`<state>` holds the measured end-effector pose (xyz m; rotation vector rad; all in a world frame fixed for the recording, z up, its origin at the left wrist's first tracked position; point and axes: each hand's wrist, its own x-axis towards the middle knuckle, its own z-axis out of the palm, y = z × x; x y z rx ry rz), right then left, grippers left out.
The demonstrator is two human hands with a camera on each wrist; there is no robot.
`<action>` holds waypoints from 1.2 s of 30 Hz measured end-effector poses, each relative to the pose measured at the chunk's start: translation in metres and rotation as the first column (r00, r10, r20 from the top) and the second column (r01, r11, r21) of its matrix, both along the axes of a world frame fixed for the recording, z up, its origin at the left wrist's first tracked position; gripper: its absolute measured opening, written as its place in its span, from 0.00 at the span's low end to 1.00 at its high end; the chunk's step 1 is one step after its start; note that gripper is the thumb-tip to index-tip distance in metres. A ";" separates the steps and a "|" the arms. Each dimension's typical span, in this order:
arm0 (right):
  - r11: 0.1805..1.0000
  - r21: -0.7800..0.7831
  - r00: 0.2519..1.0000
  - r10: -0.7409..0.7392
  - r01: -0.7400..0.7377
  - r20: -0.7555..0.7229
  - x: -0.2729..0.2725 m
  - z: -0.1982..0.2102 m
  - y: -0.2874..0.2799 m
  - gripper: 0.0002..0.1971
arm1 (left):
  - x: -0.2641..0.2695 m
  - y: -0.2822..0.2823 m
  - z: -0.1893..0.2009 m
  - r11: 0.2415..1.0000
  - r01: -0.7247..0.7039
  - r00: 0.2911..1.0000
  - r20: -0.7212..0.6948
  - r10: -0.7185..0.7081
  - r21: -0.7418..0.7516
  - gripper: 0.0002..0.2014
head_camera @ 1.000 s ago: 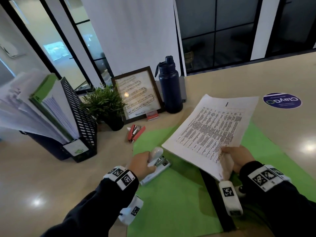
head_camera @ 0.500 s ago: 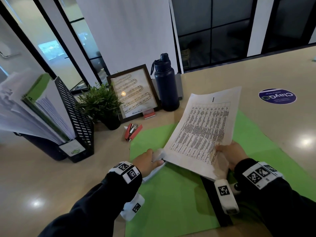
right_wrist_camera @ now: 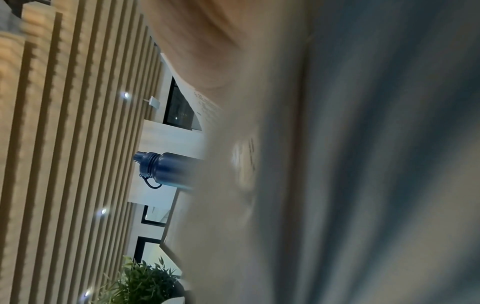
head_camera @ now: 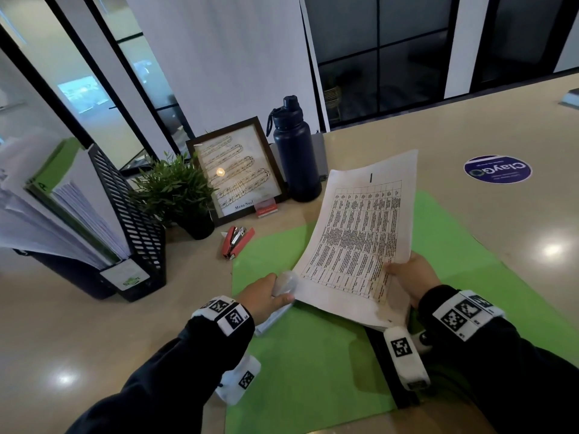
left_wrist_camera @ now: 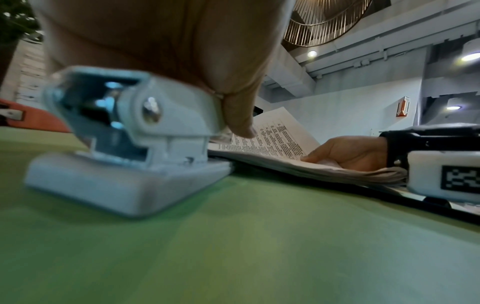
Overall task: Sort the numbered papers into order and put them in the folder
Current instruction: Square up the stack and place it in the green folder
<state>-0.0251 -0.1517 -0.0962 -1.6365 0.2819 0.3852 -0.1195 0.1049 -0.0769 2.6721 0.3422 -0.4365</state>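
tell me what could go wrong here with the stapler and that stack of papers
1. The left hand presses the white stapler over one corner of the paper stack, which the right hand holds tilted. The sheets may shift, and the staple could miss the lower ones.
2. The stapler's base rests on the open green folder. It may slide as pressure goes on.

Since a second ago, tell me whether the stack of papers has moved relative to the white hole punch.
Yes. The stack of papers has swung left toward the white hole punch; its near corner now lies in the punch's slot, under the left hand.
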 end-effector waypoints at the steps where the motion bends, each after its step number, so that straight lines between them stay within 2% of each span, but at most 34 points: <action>1: 1.000 0.003 1.000 0.001 -0.001 0.001 0.000 0.000 0.000 0.16 | 0.000 0.000 -0.001 1.000 0.002 1.000 0.001 -0.002 0.002 0.23; 6: 1.000 -0.019 1.000 0.013 -0.013 0.007 -0.001 0.001 0.001 0.16 | -0.001 -0.001 0.001 1.000 0.002 1.000 -0.021 -0.002 0.023 0.21; 9: 0.999 -0.041 1.000 0.011 -0.011 0.005 -0.002 0.003 0.001 0.17 | 0.001 0.003 0.005 1.000 -0.004 1.000 -0.025 0.003 -0.015 0.27; 11: 0.998 -0.056 1.000 0.015 -0.015 0.002 -0.002 0.004 0.002 0.18 | 0.005 0.002 0.015 0.991 -0.053 0.997 0.049 0.059 -0.123 0.30; 14: 0.997 -0.073 1.000 0.026 -0.026 -0.009 -0.003 0.005 0.002 0.19 | 0.021 -0.005 0.037 0.976 -0.083 0.965 0.227 0.130 -0.203 0.23; 16: 0.996 -0.082 0.999 0.033 -0.033 -0.009 -0.004 0.007 0.002 0.19 | 0.036 -0.011 0.042 0.982 -0.064 0.962 0.251 0.108 -0.176 0.21; 20: 0.996 -0.079 0.999 0.042 -0.043 -0.011 -0.005 0.010 0.001 0.20 | 0.059 -0.020 0.017 0.997 -0.075 0.994 0.074 0.076 -0.017 0.23; 22: 0.996 -0.074 0.999 0.049 -0.050 -0.014 -0.005 0.010 0.001 0.20 | 0.065 -0.017 0.001 0.991 -0.117 0.992 0.063 0.112 0.066 0.23; 26: 0.997 -0.059 0.998 0.057 -0.059 -0.021 -0.004 0.008 0.000 0.20 | 0.068 -0.011 -0.012 0.974 -0.214 0.969 0.146 0.202 0.075 0.20; 32: 0.997 -0.054 0.998 0.053 -0.054 -0.014 -0.001 0.006 0.000 0.20 | 0.071 -0.013 -0.021 0.972 -0.210 0.971 0.140 0.194 0.108 0.18; 36: 0.998 -0.045 0.998 0.052 -0.053 -0.017 0.000 0.003 0.000 0.19 | 0.071 -0.016 -0.024 0.973 -0.216 0.972 0.112 0.207 0.077 0.25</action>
